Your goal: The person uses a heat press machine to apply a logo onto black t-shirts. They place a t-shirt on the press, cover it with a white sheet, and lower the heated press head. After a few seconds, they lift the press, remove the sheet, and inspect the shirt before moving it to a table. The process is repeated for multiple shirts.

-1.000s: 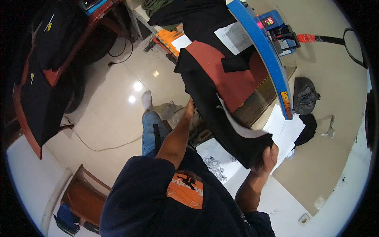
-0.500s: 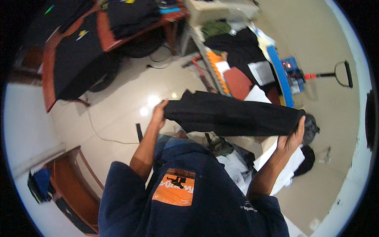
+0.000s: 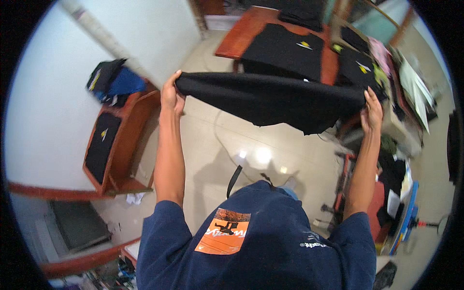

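**Holding a black garment stretched between two raised hands**

Holding the black garment [image 3: 270, 99] by its two ends, the person keeps it spread in the air above a pale tiled floor [image 3: 212, 145], resting on no surface. The left hand [image 3: 171, 94] is closed around the garment's left end, fingers curled over the bunched cloth. The right hand [image 3: 372, 113] grips the right end, its fingers pressed against the fabric. Between the hands the cloth runs nearly level, with a loose fold sagging below its lower edge toward the right. Beyond the garment stands a wooden table [image 3: 237, 41]; black shirts with small yellow marks [image 3: 285, 50] lie flat across its top, reaching its near edge. At the left, a low wooden stand [image 3: 130, 140] carries another black piece, and a heap of dark and blue cloth [image 3: 111, 79] sits at its far end. The person wears a navy shirt [image 3: 261, 246] with an orange patch.
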{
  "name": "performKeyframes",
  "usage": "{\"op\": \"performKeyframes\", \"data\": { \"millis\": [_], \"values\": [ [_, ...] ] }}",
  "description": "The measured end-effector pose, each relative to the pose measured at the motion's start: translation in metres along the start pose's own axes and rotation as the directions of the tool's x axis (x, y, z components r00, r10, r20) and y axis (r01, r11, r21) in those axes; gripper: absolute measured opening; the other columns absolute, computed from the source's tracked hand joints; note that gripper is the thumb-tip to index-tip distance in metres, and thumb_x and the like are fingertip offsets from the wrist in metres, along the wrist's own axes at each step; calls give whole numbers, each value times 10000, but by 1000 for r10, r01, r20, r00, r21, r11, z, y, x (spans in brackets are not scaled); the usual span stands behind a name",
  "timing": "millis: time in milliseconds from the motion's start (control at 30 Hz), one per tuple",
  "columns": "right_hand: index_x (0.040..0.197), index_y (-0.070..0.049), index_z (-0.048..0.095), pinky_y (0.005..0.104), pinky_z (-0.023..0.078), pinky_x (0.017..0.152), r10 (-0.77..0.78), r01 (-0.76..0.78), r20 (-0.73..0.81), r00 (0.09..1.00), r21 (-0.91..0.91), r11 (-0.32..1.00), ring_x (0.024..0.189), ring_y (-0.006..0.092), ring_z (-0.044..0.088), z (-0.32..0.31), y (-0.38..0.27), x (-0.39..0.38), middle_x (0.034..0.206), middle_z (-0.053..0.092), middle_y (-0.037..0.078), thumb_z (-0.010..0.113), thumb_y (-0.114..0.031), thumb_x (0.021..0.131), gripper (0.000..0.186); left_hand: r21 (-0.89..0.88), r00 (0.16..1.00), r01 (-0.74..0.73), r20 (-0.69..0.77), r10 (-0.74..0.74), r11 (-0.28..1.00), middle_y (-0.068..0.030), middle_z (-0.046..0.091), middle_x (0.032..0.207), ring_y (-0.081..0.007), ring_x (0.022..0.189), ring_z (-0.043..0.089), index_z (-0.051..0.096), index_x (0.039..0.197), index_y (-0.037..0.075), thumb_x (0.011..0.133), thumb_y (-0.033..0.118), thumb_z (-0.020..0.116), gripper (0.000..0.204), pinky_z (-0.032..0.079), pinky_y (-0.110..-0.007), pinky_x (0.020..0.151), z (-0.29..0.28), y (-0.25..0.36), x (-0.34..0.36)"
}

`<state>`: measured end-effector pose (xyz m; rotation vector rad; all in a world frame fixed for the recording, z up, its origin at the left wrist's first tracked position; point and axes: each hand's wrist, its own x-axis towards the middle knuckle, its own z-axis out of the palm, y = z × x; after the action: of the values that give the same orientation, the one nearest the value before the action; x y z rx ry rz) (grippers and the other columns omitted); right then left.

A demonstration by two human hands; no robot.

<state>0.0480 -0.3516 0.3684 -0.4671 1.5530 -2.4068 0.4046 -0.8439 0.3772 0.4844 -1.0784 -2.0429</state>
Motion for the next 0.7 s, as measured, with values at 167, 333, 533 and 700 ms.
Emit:
{"op": "performKeyframes", "data": {
  "millis": [167, 333, 533, 700],
  "values": [
    [1198, -1, 571, 245, 473, 869, -47, 53, 185, 982, -28, 998, 978, 141, 596, 204, 44, 95, 1110, 606, 48, 664, -51, 888, 327, 146, 973, -166, -138, 186, 975, -88, 661, 824, -226, 770, 642, 637, 851, 41, 868, 121, 617, 84, 515, -373, 776, -100, 149, 1],
    [1115, -24, 620, 225, 508, 750, 34, -28, 423, 906, -19, 999, 859, 107, 620, 391, 103, 136, 998, 642, 30, 620, -44, 917, 198, 224, 902, -268, -283, 326, 937, -64, 640, 791, -192, 710, 626, 621, 878, 30, 847, 82, 634, 62, 531, -345, 722, -200, 241, -24],
    [1140, -14, 627, 195, 483, 677, 60, -56, 599, 798, -24, 998, 797, 71, 601, 555, 148, 159, 984, 648, 22, 599, -69, 936, 213, 572, 698, -232, -465, 544, 787, -179, 596, 1074, -220, 1022, 578, 593, 1017, -46, 846, 15, 615, 183, 481, -353, 907, -252, 302, -28],
    [1134, 8, 634, 282, 480, 842, 84, 103, 836, 542, -166, 981, 983, 173, 603, 711, 254, 92, 1064, 638, 76, 656, -72, 885, 262, 488, 556, -306, -605, 570, 817, -241, 565, 1190, -251, 1120, 560, 609, 1092, -44, 838, -41, 585, 255, 466, -347, 960, -349, 366, -83]
  ]
}}
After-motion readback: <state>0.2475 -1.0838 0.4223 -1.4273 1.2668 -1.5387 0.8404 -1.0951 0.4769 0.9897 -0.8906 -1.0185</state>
